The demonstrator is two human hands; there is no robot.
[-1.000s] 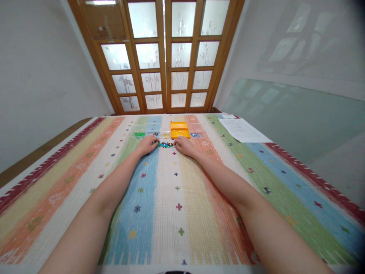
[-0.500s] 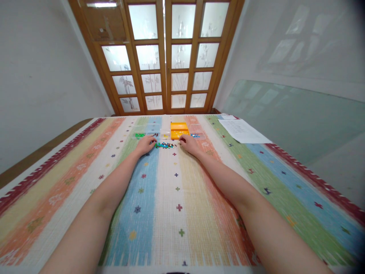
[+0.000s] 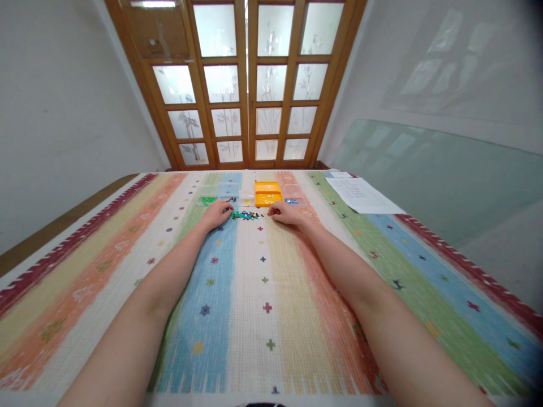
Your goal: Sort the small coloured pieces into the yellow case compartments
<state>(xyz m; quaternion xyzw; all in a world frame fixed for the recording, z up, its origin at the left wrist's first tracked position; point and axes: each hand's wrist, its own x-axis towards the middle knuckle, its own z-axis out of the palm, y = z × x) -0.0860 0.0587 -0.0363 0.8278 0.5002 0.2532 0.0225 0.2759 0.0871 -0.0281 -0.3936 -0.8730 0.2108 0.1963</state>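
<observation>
A pile of small mixed pieces (image 3: 246, 215), mostly green, blue and dark brown, lies on the tablecloth between my hands. My left hand (image 3: 217, 213) rests at the pile's left edge, fingers loosely bent and a little apart, with nothing visible in them. Right of the pile, my right hand (image 3: 285, 213) has its fingers curled together near a tiny dark piece; what they hold, if anything, is too small to make out. Just behind the hands stands an open yellow box (image 3: 268, 195) with a few light pieces inside.
Clear open boxes flank the yellow one: green pieces (image 3: 208, 200) and dark brown pieces (image 3: 231, 199) sit left, blue pieces (image 3: 292, 201) right. Printed paper sheets (image 3: 360, 194) lie at the table's right. A striped tablecloth (image 3: 250, 316) covers the table; wooden glazed doors (image 3: 250, 113) stand behind.
My right hand has shifted slightly right, away from the pile, and its fingers look more curled. My left hand stays at the pile's left edge.
</observation>
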